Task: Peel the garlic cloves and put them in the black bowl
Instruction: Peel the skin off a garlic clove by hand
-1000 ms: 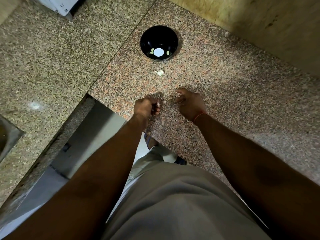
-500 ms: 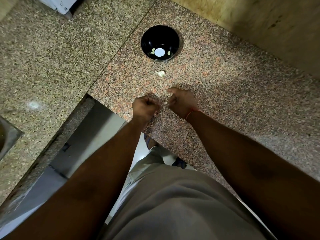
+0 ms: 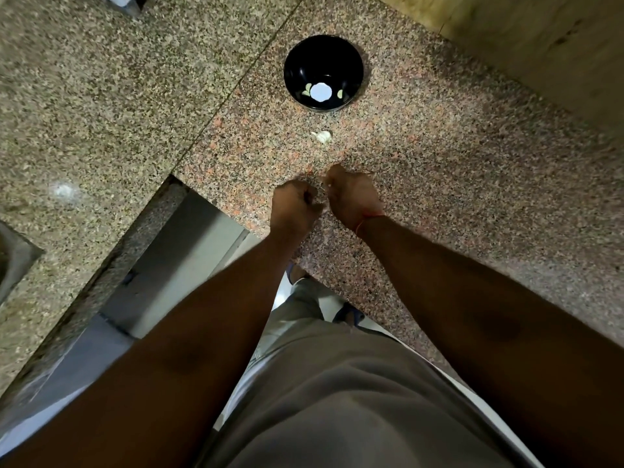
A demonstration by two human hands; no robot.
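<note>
The black bowl [image 3: 293,59] stands on the reddish granite counter [image 3: 456,170] at the far middle. It holds two pale peeled cloves [image 3: 308,89] beside a white glare spot. An unpeeled garlic piece [image 3: 323,136] lies on the counter just in front of the bowl. Nearer to me, my left hand [image 3: 293,208] and my right hand [image 3: 352,198] are curled and almost touching above the counter's front edge. They pinch a garlic clove [image 3: 325,186] between them; only a small whitish bit of it shows.
A second grey granite slab [image 3: 101,96] runs along the left, with a steel sink corner [image 3: 15,261] at the left edge. A yellowish wall [image 3: 540,38] rises at the back right. The counter's inner corner drops to the floor beside my legs.
My right hand has moved left and slightly forward until it meets my left hand. The bowl and the loose garlic piece have not moved.
</note>
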